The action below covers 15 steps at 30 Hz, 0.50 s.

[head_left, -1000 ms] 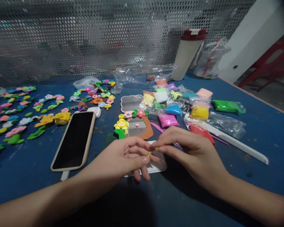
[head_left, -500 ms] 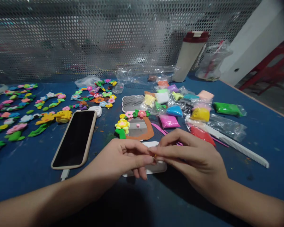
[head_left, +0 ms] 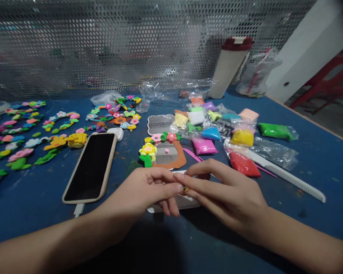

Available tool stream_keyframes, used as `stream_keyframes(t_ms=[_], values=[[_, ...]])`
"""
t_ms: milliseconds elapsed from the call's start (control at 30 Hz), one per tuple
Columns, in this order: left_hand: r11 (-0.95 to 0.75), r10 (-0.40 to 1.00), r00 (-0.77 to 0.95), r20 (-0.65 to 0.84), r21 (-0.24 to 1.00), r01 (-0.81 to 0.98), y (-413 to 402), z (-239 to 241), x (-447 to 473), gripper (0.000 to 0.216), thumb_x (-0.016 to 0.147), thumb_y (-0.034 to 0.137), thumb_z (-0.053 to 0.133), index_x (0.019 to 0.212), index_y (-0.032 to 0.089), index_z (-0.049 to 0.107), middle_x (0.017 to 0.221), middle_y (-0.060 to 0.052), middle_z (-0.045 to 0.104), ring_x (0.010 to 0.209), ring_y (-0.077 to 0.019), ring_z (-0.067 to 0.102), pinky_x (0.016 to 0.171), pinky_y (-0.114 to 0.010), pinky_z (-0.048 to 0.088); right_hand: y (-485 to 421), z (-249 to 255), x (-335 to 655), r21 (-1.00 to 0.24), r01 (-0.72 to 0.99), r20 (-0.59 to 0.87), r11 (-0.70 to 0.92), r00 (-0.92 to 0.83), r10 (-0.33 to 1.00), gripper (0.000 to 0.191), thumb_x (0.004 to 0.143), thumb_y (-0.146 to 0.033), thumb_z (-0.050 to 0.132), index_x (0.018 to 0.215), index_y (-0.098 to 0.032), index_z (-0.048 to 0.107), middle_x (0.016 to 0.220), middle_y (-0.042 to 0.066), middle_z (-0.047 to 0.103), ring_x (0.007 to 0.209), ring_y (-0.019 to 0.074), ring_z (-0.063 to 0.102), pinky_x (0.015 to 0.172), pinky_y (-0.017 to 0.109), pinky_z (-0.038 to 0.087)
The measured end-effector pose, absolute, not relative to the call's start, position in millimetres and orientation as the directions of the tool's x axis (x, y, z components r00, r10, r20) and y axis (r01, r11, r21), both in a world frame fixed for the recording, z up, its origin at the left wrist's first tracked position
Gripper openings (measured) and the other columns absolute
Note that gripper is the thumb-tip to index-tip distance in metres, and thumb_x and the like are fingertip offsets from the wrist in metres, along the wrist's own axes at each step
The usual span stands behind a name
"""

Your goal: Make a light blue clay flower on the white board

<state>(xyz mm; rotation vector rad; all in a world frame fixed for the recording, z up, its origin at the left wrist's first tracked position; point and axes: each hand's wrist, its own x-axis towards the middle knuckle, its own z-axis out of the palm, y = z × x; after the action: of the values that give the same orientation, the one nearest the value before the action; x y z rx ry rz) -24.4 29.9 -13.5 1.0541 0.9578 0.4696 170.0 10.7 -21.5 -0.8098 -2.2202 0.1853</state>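
Note:
My left hand [head_left: 153, 188] and my right hand [head_left: 228, 194] meet at the fingertips, both closed in a pinch. Between them shows a tiny yellow piece of clay [head_left: 186, 189], mostly covered by the fingers. Beneath the hands lies a white-rimmed clear tray [head_left: 157, 208], partly hidden. Just beyond sits a mirror frame [head_left: 178, 154] edged in brown clay, with pink, yellow and coral clay flowers and green leaves along its left and top. A small pink dot of clay [head_left: 167, 151] rests on its middle.
A phone [head_left: 91, 167] with a cable lies left, near several colourful clay-flower frames [head_left: 60, 121]. To the right are bagged clay packets [head_left: 211, 133], a white comb [head_left: 288, 177] and a pink tool [head_left: 190, 154]. A tumbler [head_left: 231, 68] stands behind, before a perforated metal panel [head_left: 103, 49].
My right hand's fingers have slid slightly left over the left fingertips and straightened. More of the yellow piece now shows. Everything on the table stays put.

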Motion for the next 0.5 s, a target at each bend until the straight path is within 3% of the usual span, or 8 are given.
stream_keyframes(t_ms=[200,500], values=[[0.495,0.722,0.528,-0.447,0.867,0.057,31.3,-15.5,-24.5,0.016,0.074,0.029,0.071,0.074,0.014,0.068,0.053,0.003,0.065,0.046,-0.0062,0.055,0.049,-0.016,0.041,9.9,-26.4,169.5,-0.357,0.520,0.585,0.776,-0.524,0.619,0.029,0.089,-0.014,0.050,0.116,-0.015,0.063,0.098,0.011,0.066,0.088,0.0152,0.063,0.072,0.025,0.055],[0.476,0.684,0.538,-0.493,0.860,0.183,29.2,-12.9,-25.6,0.026,0.076,0.041,0.066,0.077,0.015,0.067,0.053,0.000,0.068,0.048,-0.0106,0.059,0.051,-0.020,0.043,11.0,-26.2,166.7,-0.464,0.503,0.536,0.729,-0.495,0.683,0.022,0.088,-0.019,0.055,0.108,-0.016,0.065,0.097,0.009,0.064,0.089,0.0158,0.064,0.074,0.025,0.055]])
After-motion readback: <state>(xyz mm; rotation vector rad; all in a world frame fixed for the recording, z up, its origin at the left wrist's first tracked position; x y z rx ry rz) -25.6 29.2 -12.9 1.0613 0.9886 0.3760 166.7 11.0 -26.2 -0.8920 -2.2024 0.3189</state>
